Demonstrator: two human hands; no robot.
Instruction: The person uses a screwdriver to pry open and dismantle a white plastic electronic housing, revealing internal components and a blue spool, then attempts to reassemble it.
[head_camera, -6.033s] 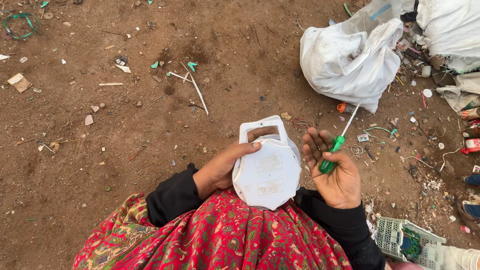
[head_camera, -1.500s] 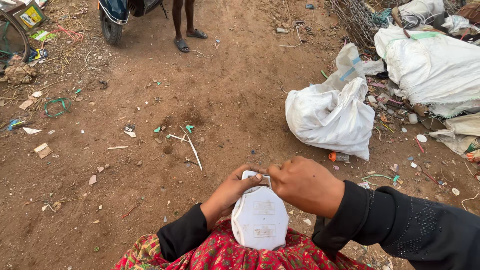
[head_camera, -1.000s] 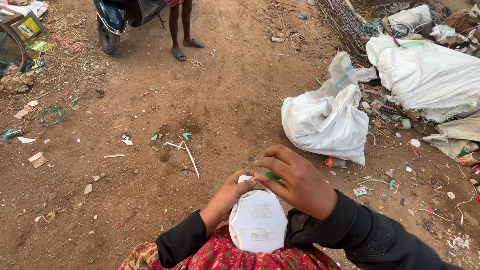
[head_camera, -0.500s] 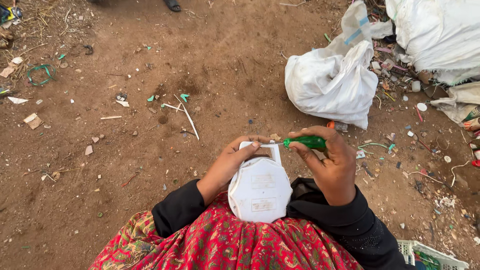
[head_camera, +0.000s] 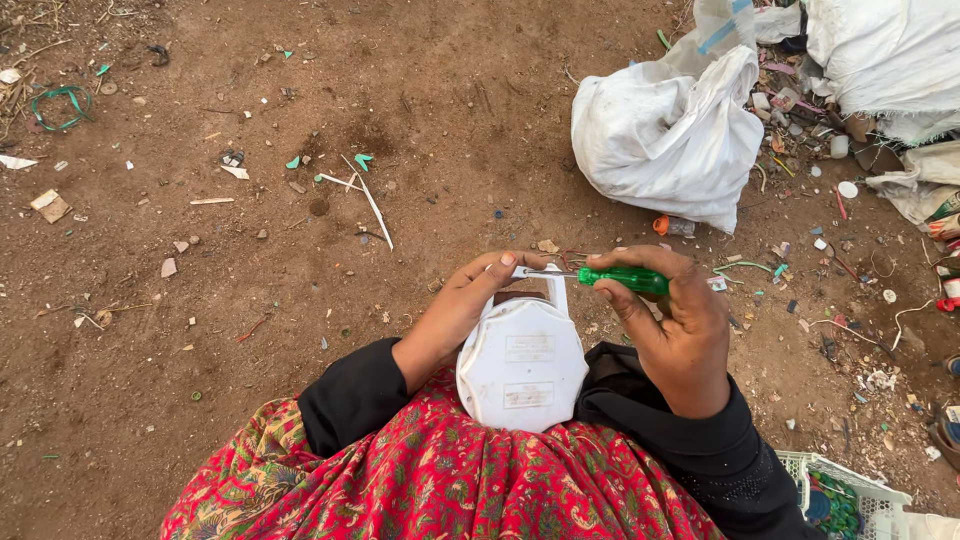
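Head view: right hand (head_camera: 672, 335) closed on green screwdriver (head_camera: 612, 278), left hand (head_camera: 468, 302) gripping white casing (head_camera: 522, 365), two pale rectangular labels below the fingers.

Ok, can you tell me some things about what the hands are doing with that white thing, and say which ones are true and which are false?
1. The right hand holds a green-handled screwdriver. True.
2. The screwdriver's tip points away from the white plastic casing. False: it points left, at the casing's handle end.
3. The left hand grips the casing near its top. True.
4. The casing lies flat on the dirt ground. False: it rests on the person's lap, against the red patterned cloth.
5. A white sack sits on the ground beyond the hands. True.
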